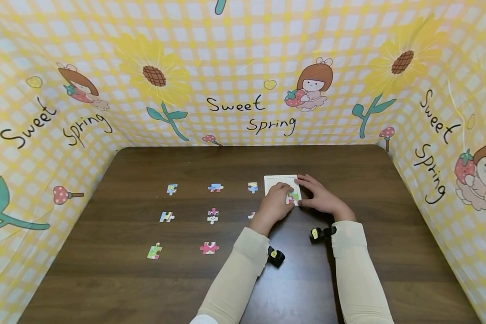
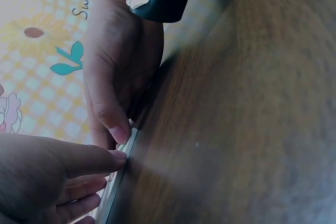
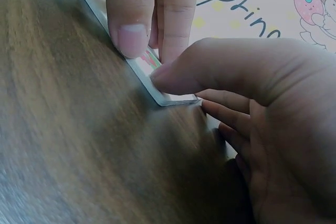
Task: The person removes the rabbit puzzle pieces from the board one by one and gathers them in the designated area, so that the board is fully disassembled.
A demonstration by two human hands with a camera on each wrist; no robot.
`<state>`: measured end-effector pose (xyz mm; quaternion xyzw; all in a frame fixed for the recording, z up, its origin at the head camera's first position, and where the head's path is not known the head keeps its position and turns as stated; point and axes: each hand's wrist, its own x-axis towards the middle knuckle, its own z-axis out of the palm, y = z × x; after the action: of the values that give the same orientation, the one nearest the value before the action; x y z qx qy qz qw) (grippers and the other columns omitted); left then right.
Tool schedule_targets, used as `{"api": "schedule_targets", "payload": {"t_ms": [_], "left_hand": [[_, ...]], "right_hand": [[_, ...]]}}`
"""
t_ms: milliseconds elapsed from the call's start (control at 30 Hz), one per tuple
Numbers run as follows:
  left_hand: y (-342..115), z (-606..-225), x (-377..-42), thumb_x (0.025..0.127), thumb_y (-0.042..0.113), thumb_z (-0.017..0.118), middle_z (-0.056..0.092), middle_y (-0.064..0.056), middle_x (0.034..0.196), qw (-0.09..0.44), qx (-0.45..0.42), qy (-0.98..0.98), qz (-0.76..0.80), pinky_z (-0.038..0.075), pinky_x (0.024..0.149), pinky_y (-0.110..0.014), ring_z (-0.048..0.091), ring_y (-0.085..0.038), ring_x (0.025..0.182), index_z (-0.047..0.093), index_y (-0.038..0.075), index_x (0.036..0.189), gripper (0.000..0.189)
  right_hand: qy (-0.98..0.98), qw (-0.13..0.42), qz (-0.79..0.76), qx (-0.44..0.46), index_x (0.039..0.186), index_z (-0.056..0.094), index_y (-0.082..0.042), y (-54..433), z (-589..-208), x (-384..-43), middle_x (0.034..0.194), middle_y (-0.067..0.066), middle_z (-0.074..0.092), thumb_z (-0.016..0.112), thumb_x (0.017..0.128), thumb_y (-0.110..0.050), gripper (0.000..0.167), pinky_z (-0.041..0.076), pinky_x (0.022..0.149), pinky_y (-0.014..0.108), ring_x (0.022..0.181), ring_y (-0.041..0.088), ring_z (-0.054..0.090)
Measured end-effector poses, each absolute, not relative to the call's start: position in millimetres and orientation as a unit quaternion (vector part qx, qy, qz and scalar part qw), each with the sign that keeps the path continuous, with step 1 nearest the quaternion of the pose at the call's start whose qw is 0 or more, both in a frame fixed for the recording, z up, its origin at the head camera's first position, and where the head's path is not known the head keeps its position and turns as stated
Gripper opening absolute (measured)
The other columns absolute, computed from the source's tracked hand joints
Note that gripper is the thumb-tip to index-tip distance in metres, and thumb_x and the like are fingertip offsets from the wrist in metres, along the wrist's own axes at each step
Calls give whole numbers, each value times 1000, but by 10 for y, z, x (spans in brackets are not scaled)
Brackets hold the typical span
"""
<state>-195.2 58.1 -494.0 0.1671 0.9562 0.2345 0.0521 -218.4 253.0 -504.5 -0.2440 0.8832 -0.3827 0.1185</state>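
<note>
A white puzzle tray (image 1: 269,181) lies flat on the brown table, with a green and pink puzzle piece (image 1: 294,197) in its near right corner. My left hand (image 1: 273,204) reaches over the tray and presses at this piece with its fingertips. Seen from the right wrist, the left thumb (image 3: 131,24) is straight, its tip at the tray's near rim. With the thumb at the near right corner and the fingers along the right side, my right hand (image 1: 324,198) holds the tray steady. The hands partly cover the piece and the tray floor.
Several loose puzzle pieces lie spread in rows to the left, among them a blue and yellow one (image 1: 253,187), a pink one (image 1: 209,248) and a green one (image 1: 155,251). The left forearm partly hides another piece (image 1: 251,215). Yellow checked cloth (image 1: 235,67) walls surround the table.
</note>
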Motion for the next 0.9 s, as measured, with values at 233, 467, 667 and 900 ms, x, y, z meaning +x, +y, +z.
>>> {"api": "schedule_targets", "payload": {"t_ms": [233, 467, 667, 900], "left_hand": [[577, -4958, -1963, 89, 24, 70, 51, -2, 136, 46, 166, 954, 246, 46, 95, -38, 47, -21, 126, 63, 14, 127, 40], [574, -4980, -1960, 89, 24, 71, 50, -4, 138, 56, 162, 951, 255, 46, 96, -39, 47, -22, 126, 62, 15, 128, 41], [547, -4969, -1970, 90, 25, 70, 51, -5, 138, 62, 169, 946, 270, 42, 100, -38, 47, -23, 126, 60, 16, 131, 43], [514, -4947, -1981, 93, 22, 67, 59, -3, 128, 43, 189, 948, 254, 42, 100, -34, 52, -20, 121, 61, 17, 130, 38]], "right_hand": [[884, 119, -384, -240, 149, 37, -3, 2527, -5030, -2182, 158, 16, 20, 72, 89, -18, 71, 14, 110, 63, 146, 38, 3], [885, 121, -379, -241, 149, 37, -3, 2516, -5031, -2171, 158, 16, 20, 71, 89, -18, 71, 13, 110, 63, 146, 38, 3], [884, 116, -380, -246, 148, 37, -3, 2510, -5031, -2163, 158, 16, 20, 71, 89, -17, 70, 13, 111, 62, 146, 38, 3], [885, 118, -379, -244, 148, 38, -4, 2511, -5033, -2164, 158, 15, 20, 71, 89, -18, 70, 13, 111, 63, 146, 38, 3]]}}
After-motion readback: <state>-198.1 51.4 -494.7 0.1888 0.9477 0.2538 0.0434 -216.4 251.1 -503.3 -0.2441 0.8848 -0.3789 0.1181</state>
